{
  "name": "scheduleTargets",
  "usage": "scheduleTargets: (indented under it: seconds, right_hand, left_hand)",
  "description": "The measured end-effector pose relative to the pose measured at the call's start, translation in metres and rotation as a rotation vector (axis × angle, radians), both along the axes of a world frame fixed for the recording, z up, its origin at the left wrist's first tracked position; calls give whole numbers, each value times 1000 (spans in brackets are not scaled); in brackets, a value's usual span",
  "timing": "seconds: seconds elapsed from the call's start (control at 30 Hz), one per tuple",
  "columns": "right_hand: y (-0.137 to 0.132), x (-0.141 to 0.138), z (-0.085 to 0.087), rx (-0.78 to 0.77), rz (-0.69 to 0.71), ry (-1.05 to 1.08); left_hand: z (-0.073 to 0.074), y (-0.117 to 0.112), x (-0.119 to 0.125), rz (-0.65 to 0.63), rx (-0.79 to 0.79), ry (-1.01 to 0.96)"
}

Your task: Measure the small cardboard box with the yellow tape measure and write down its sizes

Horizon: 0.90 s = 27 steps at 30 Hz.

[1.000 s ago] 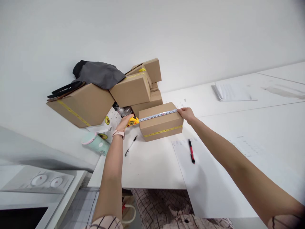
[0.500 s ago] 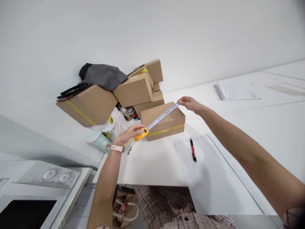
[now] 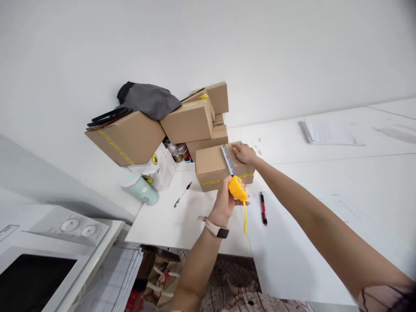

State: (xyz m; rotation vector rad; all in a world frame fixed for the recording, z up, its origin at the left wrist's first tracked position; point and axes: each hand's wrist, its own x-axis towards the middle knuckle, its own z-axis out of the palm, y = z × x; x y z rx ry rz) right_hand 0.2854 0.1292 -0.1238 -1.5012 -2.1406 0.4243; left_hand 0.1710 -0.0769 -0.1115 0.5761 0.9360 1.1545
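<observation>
My left hand point(image 3: 224, 200) is closed around a yellow tape measure point(image 3: 238, 189) in front of a cardboard box point(image 3: 208, 161). The metal blade point(image 3: 228, 160) comes out of the case and lies across the box's top, its tip near the far edge. A yellow strap hangs from the case. My right hand point(image 3: 244, 154) rests on the right part of the box top, beside the blade and apart from it, its fingers loosely bent and nothing visible in them. Yellow tape runs along the box's front side.
More cardboard boxes point(image 3: 186, 125) stand stacked behind, with a grey cloth point(image 3: 147, 100) on top. To the left lie a mint-green tumbler point(image 3: 143, 189) and a pen point(image 3: 182, 194). A red pen point(image 3: 263, 209) lies on white paper point(image 3: 286, 251). A microwave point(image 3: 48, 255) is at lower left.
My left hand has swung right with the tape measure, now in front of the box. The blade has turned from diagonal to front-to-back and is shorter. My right hand has let go of its end.
</observation>
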Motion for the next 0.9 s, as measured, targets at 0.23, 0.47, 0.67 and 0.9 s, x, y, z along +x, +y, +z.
scheduleTargets:
  seconds: [0.23,0.47,0.67,0.9]
  right_hand:
    - [5,-5,-5,46,80,-203]
    - [11,-10,-1,65,106,-258]
    - [12,-23,6,141,43,-331]
    - [21,-31,9,149,26,-383]
  left_hand:
    - [4,26,1,39,18,68]
    - [15,37,-10,11,-15,52]
    - [12,33,-3,-1,-84,84]
    - [2,27,7,7,-21,72]
